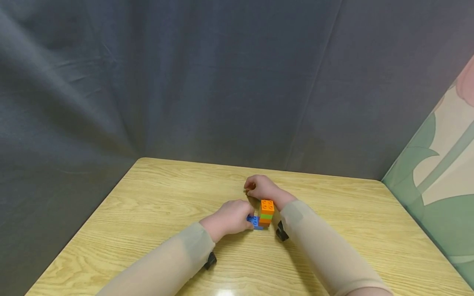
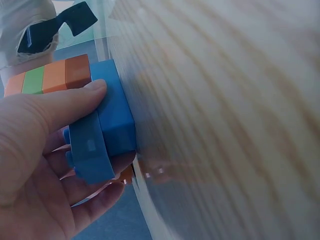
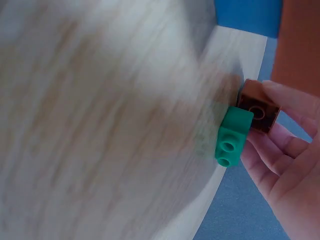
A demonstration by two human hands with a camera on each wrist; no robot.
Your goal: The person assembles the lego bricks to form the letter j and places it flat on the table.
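In the head view my left hand holds blue bricks at the foot of a small tower of orange, green and brown bricks. Its thumb lies along the stacked blue bricks in the left wrist view, the fingers on the far side. Behind the tower, my right hand pinches a small brown brick between thumb and fingers, tilted so its hollow underside shows. A green brick with studs lies on its side against the brown one; the right hand hides it from the head view.
Both hands work over a wood-grain table. Dark cloth hangs behind and left of it, and a patterned wall stands on the right. The tower stands close beside the right forearm. Black wrist mounts sit under both wrists.
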